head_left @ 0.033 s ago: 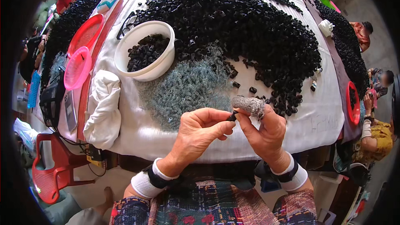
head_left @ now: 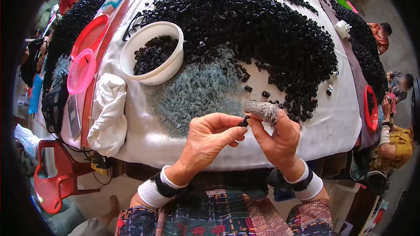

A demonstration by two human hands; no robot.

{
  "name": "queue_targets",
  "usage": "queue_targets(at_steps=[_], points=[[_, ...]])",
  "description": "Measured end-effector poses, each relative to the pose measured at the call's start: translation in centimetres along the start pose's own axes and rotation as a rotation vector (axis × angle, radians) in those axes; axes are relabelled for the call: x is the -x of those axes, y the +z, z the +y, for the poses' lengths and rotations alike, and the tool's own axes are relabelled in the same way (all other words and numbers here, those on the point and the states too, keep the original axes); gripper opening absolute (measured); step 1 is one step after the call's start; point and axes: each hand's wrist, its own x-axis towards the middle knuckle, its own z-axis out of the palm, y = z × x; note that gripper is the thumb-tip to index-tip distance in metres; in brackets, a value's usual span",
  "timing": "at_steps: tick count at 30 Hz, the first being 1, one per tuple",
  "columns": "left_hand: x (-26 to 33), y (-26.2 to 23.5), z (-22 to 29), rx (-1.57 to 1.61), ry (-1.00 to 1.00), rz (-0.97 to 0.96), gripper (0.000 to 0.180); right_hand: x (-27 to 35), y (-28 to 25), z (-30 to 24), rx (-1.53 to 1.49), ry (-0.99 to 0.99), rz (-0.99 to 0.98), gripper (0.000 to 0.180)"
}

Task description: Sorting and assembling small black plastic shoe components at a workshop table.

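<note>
- At the near edge of the desk (head_left: 332,135), toward 6 o'clock in the view, both hands meet over the white cloth.
- The left hand (head_left: 210,133) has its grip pinched together, thumb and forefinger clamped on a small black piece (head_left: 243,121) at the fingertips.
- The right hand (head_left: 280,137) touches the same small black piece from 3 o'clock; its forefinger wears a grey knitted finger cover (head_left: 262,109), and its grip is closed against the piece.
- Just past the hands, at 11 o'clock from them, lies a patch of pale grey springs (head_left: 192,91) spread flat on the cloth.
- At 12 to 1 o'clock from the hands a big heap of black pieces (head_left: 258,30) covers the middle of the desk; a few strays lie near the finger cover.
- A white bowl (head_left: 168,67), partly filled with black pieces, stands at 10 o'clock from the hands, touching the edge of the springs.
- A crumpled white rag (head_left: 107,113) lies at 9 o'clock.
- A pink sieve (head_left: 81,71) and a red tray (head_left: 89,35) sit beyond the rag along the left edge.
- A red plastic chair (head_left: 52,179) stands at 8 o'clock, below the desk.
</note>
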Motion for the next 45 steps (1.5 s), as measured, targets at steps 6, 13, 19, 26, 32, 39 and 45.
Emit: queue_targets(at_steps=[6, 13, 19, 26, 32, 39, 45], points=[[-0.1, -0.2, -0.1, -0.033, -0.03, 0.025, 0.019, 0.3, 0.0, 0.2, 0.102, -0.052, -0.053, 0.023], [-0.2, -0.3, 0.0, -0.021, -0.03, 0.049, 0.018, 0.1, 0.4, 0.0, 0.118, -0.141, -0.08, 0.025], [-0.5, -0.8, 0.0, 0.1, -0.069, 0.017, 0.015, -0.3, 0.3, -0.5, 0.039, -0.027, -0.134, 0.042], [-0.8, -0.5, 0.7, 0.126, -0.138, 0.007, 0.016, 0.2, 1.0, 0.3, 0.056, -0.056, -0.196, 0.05], [-0.9, -1.1, 0.3, 0.088, -0.174, -0.033, 0.011, 0.6, 1.3, 0.4, 0.095, -0.106, -0.172, 0.05], [-0.7, -0.9, 0.5, 0.043, -0.18, -0.02, 0.012, 0.5, 1.3, 0.7, 0.131, -0.152, -0.167, 0.042], [-1.2, -1.4, 0.0, 0.059, -0.168, -0.037, 0.013, 0.1, 1.2, 0.7, 0.144, -0.22, -0.184, 0.036]])
